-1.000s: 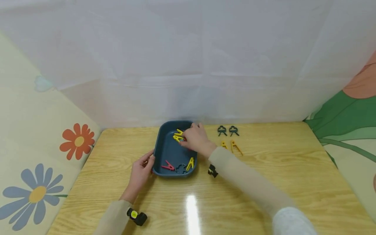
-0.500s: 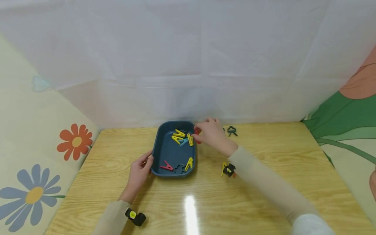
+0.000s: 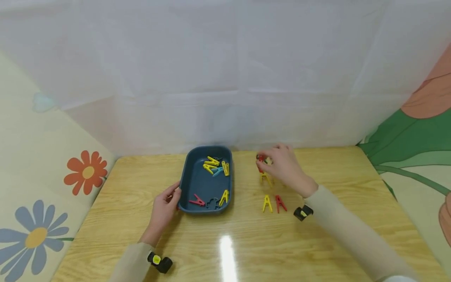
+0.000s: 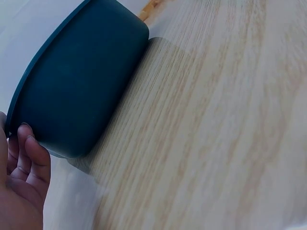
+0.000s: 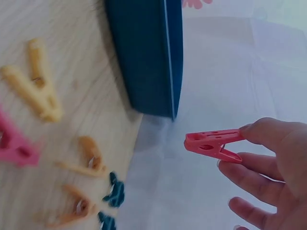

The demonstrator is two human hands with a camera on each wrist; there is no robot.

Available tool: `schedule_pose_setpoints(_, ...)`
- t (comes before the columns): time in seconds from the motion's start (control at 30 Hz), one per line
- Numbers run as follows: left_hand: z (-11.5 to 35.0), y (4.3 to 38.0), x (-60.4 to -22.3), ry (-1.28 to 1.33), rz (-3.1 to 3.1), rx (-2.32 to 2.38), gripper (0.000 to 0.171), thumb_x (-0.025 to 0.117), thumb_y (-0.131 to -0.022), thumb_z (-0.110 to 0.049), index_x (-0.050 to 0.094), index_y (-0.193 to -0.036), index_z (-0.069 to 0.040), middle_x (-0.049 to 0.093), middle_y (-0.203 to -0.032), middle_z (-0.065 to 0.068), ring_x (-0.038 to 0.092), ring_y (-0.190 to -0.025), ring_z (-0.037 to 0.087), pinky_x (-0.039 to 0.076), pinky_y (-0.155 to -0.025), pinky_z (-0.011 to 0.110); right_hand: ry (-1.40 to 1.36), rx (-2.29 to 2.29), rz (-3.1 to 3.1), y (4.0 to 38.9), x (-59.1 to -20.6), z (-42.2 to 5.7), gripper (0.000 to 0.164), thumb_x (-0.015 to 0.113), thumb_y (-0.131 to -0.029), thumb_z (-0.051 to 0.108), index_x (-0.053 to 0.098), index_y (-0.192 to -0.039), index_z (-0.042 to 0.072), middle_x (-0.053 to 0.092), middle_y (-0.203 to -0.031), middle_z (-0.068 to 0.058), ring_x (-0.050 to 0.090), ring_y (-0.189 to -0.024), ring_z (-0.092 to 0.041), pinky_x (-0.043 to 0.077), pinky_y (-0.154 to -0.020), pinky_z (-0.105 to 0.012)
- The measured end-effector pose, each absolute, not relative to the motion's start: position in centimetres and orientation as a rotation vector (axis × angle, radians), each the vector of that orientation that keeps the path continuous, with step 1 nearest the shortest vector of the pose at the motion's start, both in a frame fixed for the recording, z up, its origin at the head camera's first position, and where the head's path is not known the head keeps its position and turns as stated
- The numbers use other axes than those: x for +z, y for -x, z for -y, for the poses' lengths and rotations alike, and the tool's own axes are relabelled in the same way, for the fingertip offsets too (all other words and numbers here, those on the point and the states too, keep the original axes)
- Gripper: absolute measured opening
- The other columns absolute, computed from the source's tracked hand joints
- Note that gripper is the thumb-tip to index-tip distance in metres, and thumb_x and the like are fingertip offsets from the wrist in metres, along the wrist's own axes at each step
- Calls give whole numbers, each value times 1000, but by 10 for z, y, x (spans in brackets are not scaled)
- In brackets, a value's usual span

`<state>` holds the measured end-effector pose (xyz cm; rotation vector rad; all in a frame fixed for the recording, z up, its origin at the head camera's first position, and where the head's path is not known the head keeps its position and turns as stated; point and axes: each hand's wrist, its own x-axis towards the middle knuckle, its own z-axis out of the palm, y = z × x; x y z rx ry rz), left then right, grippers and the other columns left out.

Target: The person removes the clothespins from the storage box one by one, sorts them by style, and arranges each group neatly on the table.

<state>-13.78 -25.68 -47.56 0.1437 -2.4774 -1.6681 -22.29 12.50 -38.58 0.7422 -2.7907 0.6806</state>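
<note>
Pinching a red clip by the two handle ends, between the thumb and fingers of the right hand, and holding it over the tabletop, well apart from the tray, at its three o'clock. Gripping the tray's rim at about eight o'clock with the left hand. Risking, most likely, a twist or a drop, caused by pressing unevenly on such slender handle tips; risking also knocking the yellow clip and second red clip at six o'clock from the right hand, caused by dipping too low, or shifting the tray, caused by tugging at the rim. Looking pinkish red and plastic, with slots along one handle, an oval hole near the nose, and handles splaying toward three o'clock in the right wrist view. Showing also, farther out, a blue clip near the tray's one o'clock, and dark clips at eight o'clock from the red clip in the right wrist view
</note>
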Motion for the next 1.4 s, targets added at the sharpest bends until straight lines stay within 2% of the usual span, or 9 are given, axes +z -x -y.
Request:
schedule_pose_setpoints(0.1, 258, 136, -476, -139, 2481, -1657, 38, 58, -108, -14, 61, -143, 1, 58, -88, 9, 55, -58, 9, 49, -53, 24, -715, 690, 2800, 217, -392, -137, 31, 75, -97, 30, 77, -120, 9, 77, -107, -4, 58, -109, -33, 38, -103, -58)
schedule_pose_setpoints(0.43, 260, 131, -478, -142, 2452, -1689, 36, 59, -107, -12, 63, -141, 0, 57, -84, 7, 54, -56, 10, 48, -52, 23, -584, 746, 2818, 192, -413, -176, 32, 79, -94, 23, 75, -119, 2, 77, -108, -10, 59, -104, -35, 37, -103, -63)
schedule_pose_setpoints(0.7, 260, 132, -475, -123, 2455, -1660, 36, 59, -107, -14, 64, -140, 0, 58, -88, 14, 56, -58, 9, 48, -52, 23, -477, 755, 2826, 174, -427, -201, 32, 80, -92, 17, 74, -119, 1, 75, -109, -15, 60, -104, -39, 37, -100, -63)
schedule_pose_setpoints(1.03, 258, 137, -477, -119, 2465, -1630, 36, 58, -107, -12, 63, -140, 2, 57, -84, 7, 55, -57, 9, 48, -52, 22, -390, 763, 2868, 152, -447, -217, 28, 80, -91, 16, 74, -115, 3, 76, -108, -13, 63, -98, -38, 40, -85, -52)
schedule_pose_setpoints(1.27, 258, 138, -478, -119, 2472, -1641, 36, 58, -108, -14, 64, -141, 0, 57, -87, 11, 55, -58, 8, 49, -53, 22, -332, 807, 2839, 143, -464, -218, 27, 80, -91, 14, 73, -115, 2, 77, -108, -14, 66, -99, -40, 44, -92, -62)
schedule_pose_setpoints(1.4, 258, 138, -477, -119, 2464, -1661, 36, 58, -108, -13, 64, -141, 0, 58, -87, 13, 55, -57, 9, 49, -52, 23, -294, 808, 2824, 138, -472, -217, 25, 80, -91, 16, 72, -111, 3, 77, -103, -14, 67, -95, -39, 46, -90, -61)
